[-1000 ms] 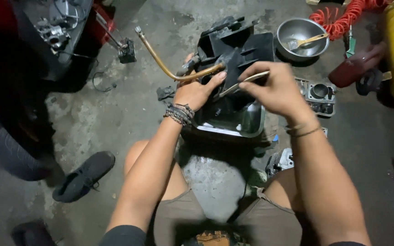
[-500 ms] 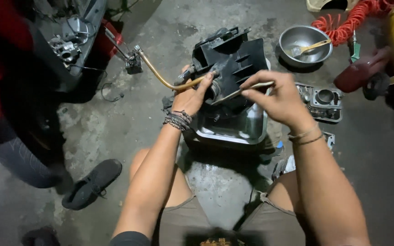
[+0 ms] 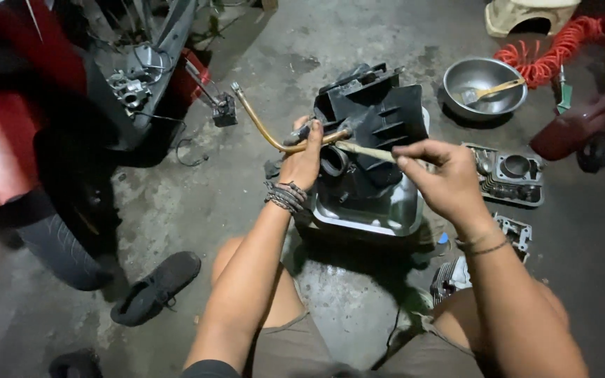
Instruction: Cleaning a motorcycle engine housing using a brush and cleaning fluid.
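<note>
A person squats on a stained concrete floor [image 3: 176, 210] in a dim workshop, a red motorcycle [image 3: 15, 133] standing at the left and a dark sandal [image 3: 155, 287] lying near its tyre. A steel bowl [image 3: 484, 87] with a brush, a coiled red air hose [image 3: 561, 49] and an engine cylinder part [image 3: 516, 171] lie at the right. The black plastic housing [image 3: 376, 122] stands tilted in a shiny metal tray [image 3: 369, 210] just ahead of the knees. The left hand [image 3: 306, 157] has its fingers closed on the housing beside a yellow hose [image 3: 260, 126]; the right hand [image 3: 442, 178] pinches a thin wooden-handled brush [image 3: 365, 149] whose tip meets the housing. Compared with half a second earlier, the right hand has drawn back toward the right, and the view has shifted slightly.
</note>
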